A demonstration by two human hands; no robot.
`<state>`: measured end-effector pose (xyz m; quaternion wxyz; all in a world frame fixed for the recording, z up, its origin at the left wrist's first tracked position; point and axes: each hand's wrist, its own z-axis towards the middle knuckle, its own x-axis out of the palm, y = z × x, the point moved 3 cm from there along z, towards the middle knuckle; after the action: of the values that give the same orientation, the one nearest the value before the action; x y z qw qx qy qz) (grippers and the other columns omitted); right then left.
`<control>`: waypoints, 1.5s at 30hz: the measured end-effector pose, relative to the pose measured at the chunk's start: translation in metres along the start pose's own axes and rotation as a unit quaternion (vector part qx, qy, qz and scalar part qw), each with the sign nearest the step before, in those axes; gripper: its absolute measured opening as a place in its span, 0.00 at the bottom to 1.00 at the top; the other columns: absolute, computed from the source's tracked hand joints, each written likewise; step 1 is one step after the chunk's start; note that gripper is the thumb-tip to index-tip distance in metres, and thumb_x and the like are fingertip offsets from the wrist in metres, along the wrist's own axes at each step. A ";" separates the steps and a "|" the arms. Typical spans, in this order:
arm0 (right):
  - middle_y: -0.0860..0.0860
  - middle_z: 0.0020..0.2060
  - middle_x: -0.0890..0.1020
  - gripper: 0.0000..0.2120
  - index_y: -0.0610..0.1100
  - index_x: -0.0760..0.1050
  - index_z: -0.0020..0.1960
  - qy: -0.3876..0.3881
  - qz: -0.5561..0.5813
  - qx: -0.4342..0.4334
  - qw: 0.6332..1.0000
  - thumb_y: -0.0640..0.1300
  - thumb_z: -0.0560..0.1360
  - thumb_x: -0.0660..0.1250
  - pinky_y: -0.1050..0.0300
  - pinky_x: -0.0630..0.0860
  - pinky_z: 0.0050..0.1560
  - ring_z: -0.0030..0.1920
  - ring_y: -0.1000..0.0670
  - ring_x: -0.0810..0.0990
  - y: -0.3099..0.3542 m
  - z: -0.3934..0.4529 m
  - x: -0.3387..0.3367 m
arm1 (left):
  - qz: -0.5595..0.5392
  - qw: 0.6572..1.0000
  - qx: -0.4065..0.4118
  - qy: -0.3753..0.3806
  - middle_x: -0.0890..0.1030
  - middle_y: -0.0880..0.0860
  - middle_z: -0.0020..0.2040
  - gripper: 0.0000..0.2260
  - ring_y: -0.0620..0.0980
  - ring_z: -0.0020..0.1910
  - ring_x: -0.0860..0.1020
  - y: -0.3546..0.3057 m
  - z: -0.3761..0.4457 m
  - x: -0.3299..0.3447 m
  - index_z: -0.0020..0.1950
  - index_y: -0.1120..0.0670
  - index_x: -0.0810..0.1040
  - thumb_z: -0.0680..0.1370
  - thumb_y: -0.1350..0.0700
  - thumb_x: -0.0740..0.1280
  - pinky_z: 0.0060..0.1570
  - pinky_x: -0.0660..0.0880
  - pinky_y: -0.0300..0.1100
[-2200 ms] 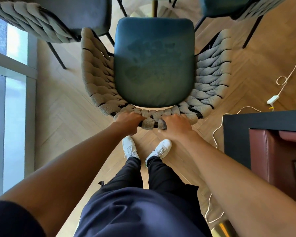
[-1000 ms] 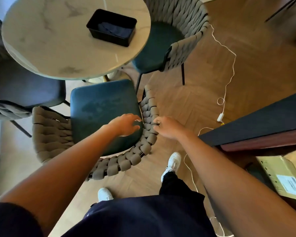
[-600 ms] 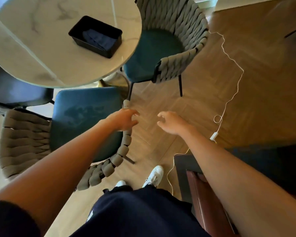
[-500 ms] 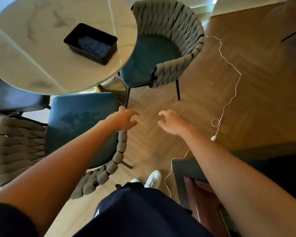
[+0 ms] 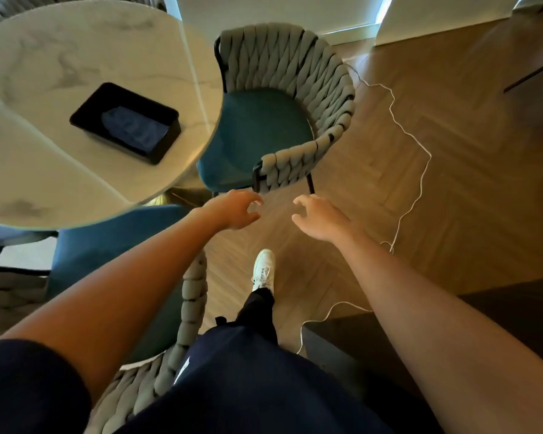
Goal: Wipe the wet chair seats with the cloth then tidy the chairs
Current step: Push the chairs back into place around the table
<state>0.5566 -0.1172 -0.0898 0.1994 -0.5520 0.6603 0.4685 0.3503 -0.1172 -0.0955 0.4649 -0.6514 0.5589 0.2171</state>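
A chair with a teal seat (image 5: pixel 257 130) and a woven grey back (image 5: pixel 298 61) stands ahead, partly tucked under the round marble table (image 5: pixel 44 158). Both my hands hover empty just short of its near armrest (image 5: pixel 282 167). My left hand (image 5: pixel 235 209) and my right hand (image 5: pixel 318 216) have loosely curled fingers and touch nothing. A second teal chair (image 5: pixel 113 245) sits at my lower left, its woven rim (image 5: pixel 195 296) beside my leg. The dark blue cloth (image 5: pixel 135 128) lies in a black tray (image 5: pixel 166 145) on the table.
A white cable (image 5: pixel 417 170) trails over the wooden floor to the right of the chair. A dark cabinet edge (image 5: pixel 342 336) stands at lower right. My white shoe (image 5: pixel 263 270) is on the floor between the chairs.
Both hands have left the lower-left chair's woven back. I have turned and stepped toward the far chair, which now sits closer and just beyond my fingers.
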 end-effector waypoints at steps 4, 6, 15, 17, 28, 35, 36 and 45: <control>0.49 0.75 0.67 0.23 0.51 0.66 0.76 0.006 -0.002 0.004 1.000 0.52 0.82 0.62 0.46 0.73 0.67 0.71 0.45 0.71 -0.008 0.050 -0.035 | -0.008 1.000 0.006 0.008 0.75 0.53 0.69 0.20 0.54 0.68 0.74 0.004 0.060 -0.025 0.73 0.47 0.72 0.82 0.47 0.65 0.67 0.71 0.51; 0.49 0.76 0.67 0.24 0.51 0.65 0.77 0.011 -0.015 0.001 1.000 0.53 0.82 0.62 0.44 0.72 0.68 0.73 0.44 0.69 -0.009 0.074 -0.052 | -0.012 1.000 0.006 0.008 0.76 0.53 0.67 0.20 0.54 0.66 0.75 0.005 0.086 -0.038 0.73 0.47 0.72 0.81 0.47 0.65 0.66 0.74 0.51; 0.49 0.75 0.70 0.27 0.49 0.64 0.78 -0.022 -0.072 -0.029 0.997 0.55 0.81 0.64 0.46 0.66 0.72 0.73 0.43 0.69 -0.031 0.153 -0.109 | -0.042 0.998 0.035 -0.036 0.73 0.51 0.72 0.24 0.53 0.70 0.72 -0.024 0.174 -0.071 0.76 0.47 0.66 0.81 0.45 0.66 0.69 0.71 0.55; 0.50 0.76 0.69 0.28 0.49 0.62 0.79 -0.019 -0.085 -0.029 0.996 0.56 0.81 0.62 0.46 0.64 0.74 0.75 0.45 0.67 -0.044 0.167 -0.117 | -0.026 0.998 0.040 -0.039 0.70 0.52 0.75 0.27 0.54 0.73 0.69 -0.035 0.191 -0.071 0.78 0.47 0.63 0.81 0.44 0.65 0.72 0.68 0.55; 0.49 0.78 0.64 0.30 0.50 0.58 0.80 0.041 -0.167 -0.102 0.980 0.57 0.82 0.59 0.40 0.47 0.80 0.79 0.46 0.57 -0.125 0.262 -0.161 | -0.008 0.999 -0.002 -0.050 0.54 0.53 0.82 0.33 0.57 0.81 0.53 -0.081 0.287 -0.065 0.82 0.46 0.52 0.81 0.37 0.61 0.77 0.54 0.54; 0.47 0.79 0.63 0.30 0.48 0.57 0.81 0.116 -0.263 -0.236 0.928 0.56 0.82 0.58 0.39 0.48 0.79 0.80 0.44 0.57 -0.165 0.326 -0.198 | -0.074 0.986 -0.144 -0.046 0.58 0.54 0.81 0.32 0.57 0.80 0.57 -0.116 0.323 -0.035 0.82 0.46 0.54 0.81 0.38 0.60 0.77 0.58 0.55; 0.47 0.79 0.63 0.30 0.48 0.57 0.81 0.127 -0.269 -0.252 0.921 0.56 0.82 0.59 0.39 0.48 0.79 0.79 0.44 0.57 -0.171 0.332 -0.201 | -0.079 0.983 -0.159 -0.048 0.58 0.54 0.81 0.32 0.57 0.80 0.57 -0.124 0.326 -0.030 0.82 0.47 0.54 0.82 0.39 0.61 0.77 0.59 0.55; 0.47 0.78 0.63 0.32 0.47 0.56 0.81 0.197 -0.338 -0.362 0.846 0.54 0.80 0.60 0.40 0.46 0.80 0.79 0.45 0.56 -0.201 0.383 -0.231 | -0.182 0.944 -0.271 -0.056 0.60 0.55 0.80 0.33 0.57 0.79 0.59 -0.178 0.363 -0.001 0.81 0.49 0.56 0.80 0.41 0.64 0.76 0.58 0.54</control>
<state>0.7152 0.3385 -0.1741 -0.0031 -0.8547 0.2420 0.4593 0.6017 0.1812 -0.2017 0.3331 -0.8303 0.3241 0.3076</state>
